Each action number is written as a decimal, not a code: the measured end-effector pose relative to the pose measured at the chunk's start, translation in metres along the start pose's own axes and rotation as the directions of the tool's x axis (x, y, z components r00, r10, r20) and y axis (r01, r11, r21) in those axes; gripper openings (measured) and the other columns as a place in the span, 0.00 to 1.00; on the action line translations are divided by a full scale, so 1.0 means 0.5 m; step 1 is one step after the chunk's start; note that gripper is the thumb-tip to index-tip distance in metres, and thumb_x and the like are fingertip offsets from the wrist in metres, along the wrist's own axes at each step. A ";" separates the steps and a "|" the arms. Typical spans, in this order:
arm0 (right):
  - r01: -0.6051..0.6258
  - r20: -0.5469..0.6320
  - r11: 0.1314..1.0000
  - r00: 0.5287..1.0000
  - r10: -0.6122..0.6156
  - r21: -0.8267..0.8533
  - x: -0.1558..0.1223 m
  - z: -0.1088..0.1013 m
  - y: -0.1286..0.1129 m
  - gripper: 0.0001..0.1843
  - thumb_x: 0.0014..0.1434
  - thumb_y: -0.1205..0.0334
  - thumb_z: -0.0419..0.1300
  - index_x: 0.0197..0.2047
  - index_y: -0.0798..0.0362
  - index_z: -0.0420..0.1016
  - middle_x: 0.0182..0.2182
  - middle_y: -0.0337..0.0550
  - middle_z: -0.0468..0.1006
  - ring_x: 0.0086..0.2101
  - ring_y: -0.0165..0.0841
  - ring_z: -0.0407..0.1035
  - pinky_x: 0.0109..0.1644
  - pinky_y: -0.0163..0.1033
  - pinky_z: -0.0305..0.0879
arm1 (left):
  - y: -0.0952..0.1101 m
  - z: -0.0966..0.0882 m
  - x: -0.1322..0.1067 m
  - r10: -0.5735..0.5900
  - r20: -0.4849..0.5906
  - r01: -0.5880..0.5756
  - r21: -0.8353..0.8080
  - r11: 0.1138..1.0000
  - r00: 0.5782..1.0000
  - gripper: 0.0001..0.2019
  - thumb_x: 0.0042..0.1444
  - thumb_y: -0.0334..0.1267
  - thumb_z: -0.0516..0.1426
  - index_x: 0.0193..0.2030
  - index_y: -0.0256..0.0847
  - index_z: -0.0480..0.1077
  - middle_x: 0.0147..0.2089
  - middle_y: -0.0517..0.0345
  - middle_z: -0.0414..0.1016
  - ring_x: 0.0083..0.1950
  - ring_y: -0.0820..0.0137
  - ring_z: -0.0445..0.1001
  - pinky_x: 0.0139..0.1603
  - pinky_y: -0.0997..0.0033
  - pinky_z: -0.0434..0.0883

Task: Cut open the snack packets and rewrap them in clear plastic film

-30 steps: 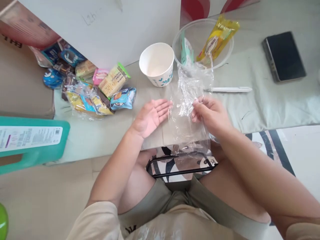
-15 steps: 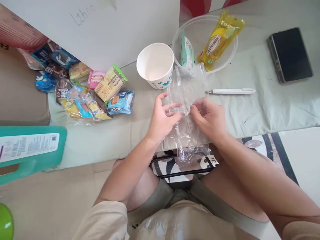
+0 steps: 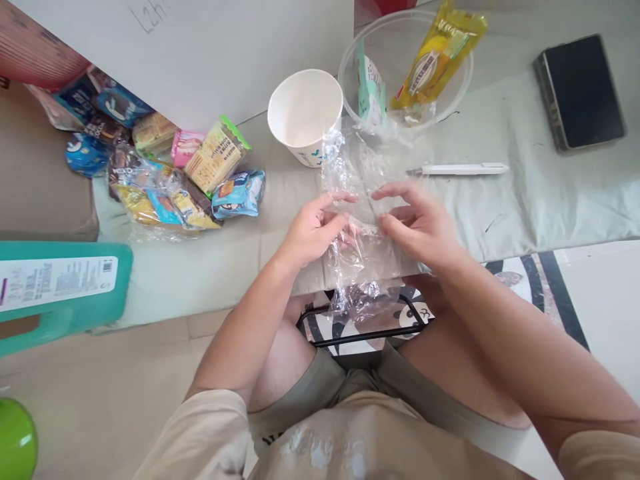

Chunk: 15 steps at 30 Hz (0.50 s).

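Observation:
A clear, crinkled plastic bag (image 3: 365,257) is stretched between my two hands, its lower end hanging over the front edge of the cloth-covered surface. My left hand (image 3: 316,228) grips the bag's left side, thumb and fingers bent around the film. On the other side, my right hand (image 3: 423,223) holds the film near its thumb, with the index finger stretched out above. Just beyond the bag stands a white paper cup (image 3: 305,110), partly covered by the film. Behind it, a round clear plastic tub (image 3: 467,87) contains a yellow snack packet (image 3: 427,67) and a mint-green packet (image 3: 370,90).
Several wrapped snacks (image 3: 170,193) are heaped at the left, among them a soda biscuit packet (image 3: 217,157). A white pen (image 3: 465,169) and a dark rectangular device (image 3: 583,93) lie to the right. A teal jug (image 3: 113,287) stands at the left edge; a white board (image 3: 250,53) is behind.
My left hand has moved slightly left and closed more on the bag. My right index finger has lifted away from the thumb. The bag is spread wider, and the view has tilted slightly.

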State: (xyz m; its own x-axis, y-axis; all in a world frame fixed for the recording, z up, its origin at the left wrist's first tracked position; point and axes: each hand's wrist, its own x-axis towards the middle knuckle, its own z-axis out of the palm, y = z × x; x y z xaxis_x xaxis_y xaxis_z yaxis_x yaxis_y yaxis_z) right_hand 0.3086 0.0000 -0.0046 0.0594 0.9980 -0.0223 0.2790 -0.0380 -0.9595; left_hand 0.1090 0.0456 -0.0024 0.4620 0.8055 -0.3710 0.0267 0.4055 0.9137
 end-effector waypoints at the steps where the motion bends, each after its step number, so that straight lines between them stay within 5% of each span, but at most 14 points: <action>1: 0.044 0.016 0.999 0.999 -0.044 0.011 0.003 -0.003 0.004 0.06 0.59 0.59 0.65 0.41 0.42 0.79 0.45 0.41 0.82 0.34 0.35 0.75 0.39 0.45 0.73 | -0.001 -0.005 0.001 0.030 0.002 -0.030 0.001 1.000 1.000 0.15 0.57 0.41 0.66 0.50 0.45 0.74 0.28 0.63 0.81 0.25 0.70 0.80 0.25 0.74 0.72; 4: 0.200 -0.050 0.980 0.978 -0.201 -0.022 0.011 -0.007 0.012 0.07 0.59 0.54 0.66 0.30 0.43 0.79 0.44 0.45 0.80 0.49 0.43 0.75 0.57 0.54 0.73 | -0.001 -0.022 0.003 0.080 0.037 -0.080 0.010 0.997 0.996 0.15 0.55 0.47 0.68 0.45 0.44 0.76 0.30 0.61 0.82 0.27 0.68 0.82 0.27 0.72 0.74; 8: 0.233 -0.097 0.972 0.968 -0.233 -0.008 0.017 -0.005 0.020 0.18 0.59 0.43 0.67 0.25 0.45 0.78 0.41 0.47 0.77 0.51 0.45 0.73 0.57 0.56 0.72 | 0.004 -0.034 0.000 0.167 0.062 -0.171 0.066 0.983 0.984 0.19 0.53 0.56 0.69 0.33 0.40 0.79 0.35 0.54 0.84 0.30 0.68 0.82 0.35 0.67 0.78; 13: 0.198 -0.131 0.977 0.973 -0.188 0.075 0.016 -0.008 0.025 0.19 0.57 0.40 0.71 0.27 0.46 0.78 0.45 0.48 0.76 0.55 0.47 0.72 0.57 0.57 0.72 | 0.003 -0.041 -0.002 0.318 0.062 -0.324 0.198 0.925 0.946 0.04 0.55 0.38 0.66 0.33 0.45 0.84 0.39 0.56 0.85 0.36 0.68 0.81 0.42 0.66 0.78; 15: 0.160 -0.123 0.983 0.981 -0.149 0.089 0.014 -0.011 0.020 0.21 0.56 0.40 0.71 0.26 0.47 0.77 0.47 0.49 0.76 0.56 0.48 0.72 0.58 0.58 0.71 | 0.000 -0.045 -0.001 0.395 0.032 -0.390 0.250 0.886 0.918 0.09 0.52 0.30 0.62 0.31 0.46 0.85 0.39 0.57 0.85 0.43 0.66 0.81 0.50 0.64 0.78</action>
State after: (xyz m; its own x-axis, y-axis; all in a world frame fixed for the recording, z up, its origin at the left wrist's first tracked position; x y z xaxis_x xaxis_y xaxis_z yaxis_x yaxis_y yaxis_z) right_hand 0.3171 0.0061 -0.0130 0.1345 0.9787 0.1551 0.1989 0.1267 -0.9718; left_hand 0.0887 0.0548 -0.0058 0.4632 0.8859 0.0255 0.0647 -0.0625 0.9959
